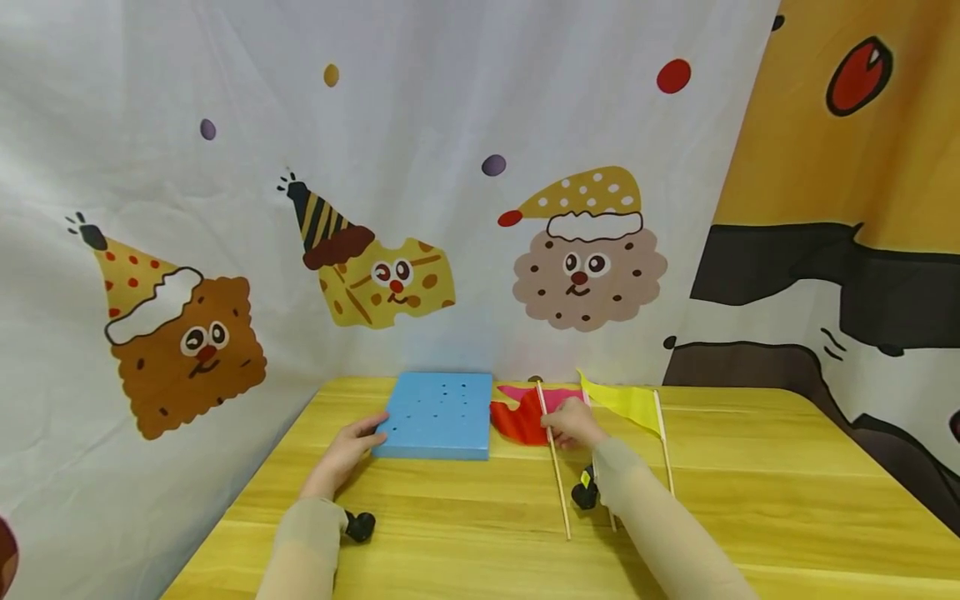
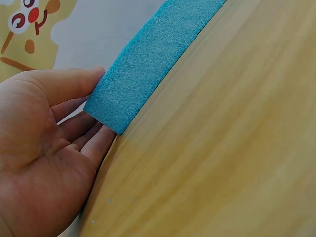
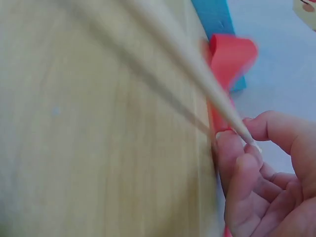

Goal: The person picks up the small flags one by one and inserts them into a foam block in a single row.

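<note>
A yellow wooden counter with visible plank grain stands against a draped fabric backdrop, white and printed with cartoon biscuit faces in party hats and scattered coloured dots; to the right hangs an orange, black and white cloth panel. A flat rectangular blue foam block, matte and fine-grained, with small holes punched in its top face, lies at the far middle of the counter. The left hand rests at the block's near left corner, its fingers straight and relaxed, touching the foam's edge. Just right of the block lie three small pennant flags on thin pale wooden sticks: a red flag, a pink flag behind it, and a yellow flag farther right. The right hand lies on the flags, its fingers curled and pinching the stick of the red flag, which runs back toward the near edge. Both forearms wear beige sleeves.
</note>
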A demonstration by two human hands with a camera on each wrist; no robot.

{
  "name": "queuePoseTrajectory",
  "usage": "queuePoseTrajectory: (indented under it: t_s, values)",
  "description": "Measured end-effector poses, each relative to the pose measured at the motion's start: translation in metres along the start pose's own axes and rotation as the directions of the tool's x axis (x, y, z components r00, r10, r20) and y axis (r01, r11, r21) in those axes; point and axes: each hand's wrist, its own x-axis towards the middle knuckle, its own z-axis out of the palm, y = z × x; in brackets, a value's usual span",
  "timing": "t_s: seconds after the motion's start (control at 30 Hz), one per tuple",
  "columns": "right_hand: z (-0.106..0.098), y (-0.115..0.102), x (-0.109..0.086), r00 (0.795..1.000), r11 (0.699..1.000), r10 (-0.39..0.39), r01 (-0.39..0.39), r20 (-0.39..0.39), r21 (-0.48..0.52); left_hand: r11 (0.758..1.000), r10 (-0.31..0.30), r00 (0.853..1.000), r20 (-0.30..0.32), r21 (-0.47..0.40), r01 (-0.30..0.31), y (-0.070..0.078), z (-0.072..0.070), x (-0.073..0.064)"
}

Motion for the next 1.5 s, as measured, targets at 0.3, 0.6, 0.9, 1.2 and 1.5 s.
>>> queuePoseTrajectory:
  t_s: [0.3,0.6,0.9,1.2,1.5]
  values:
    - [-0.012,0.013,0.004,0.993,0.981,0.027,-0.048,0.113,0.19,1.0,0.003,1.0,0.01,0.01,-0.003,0.0,0.0,-0.001]
    - [-0.017,0.008,-0.002,0.987,0.972,0.038,-0.074,0.158,0.224,1.0,-0.001,1.0,0.006,0.013,0.0,0.005,-0.001,-0.002]
    - [-0.021,0.009,-0.008,0.985,0.947,0.043,-0.093,0.167,0.307,1.0,0.004,1.0,0.007,0.024,-0.004,0.008,-0.002,-0.002]
    - [-0.026,0.017,-0.009,0.967,0.911,0.011,-0.115,0.254,0.395,1.0,0.003,1.0,0.012,0.025,-0.003,0.009,-0.002,-0.002]
    - [-0.025,0.017,-0.015,0.969,0.889,-0.02,-0.096,0.246,0.449,1.0,-0.003,1.0,0.012,0.019,0.003,0.003,0.001,-0.002]
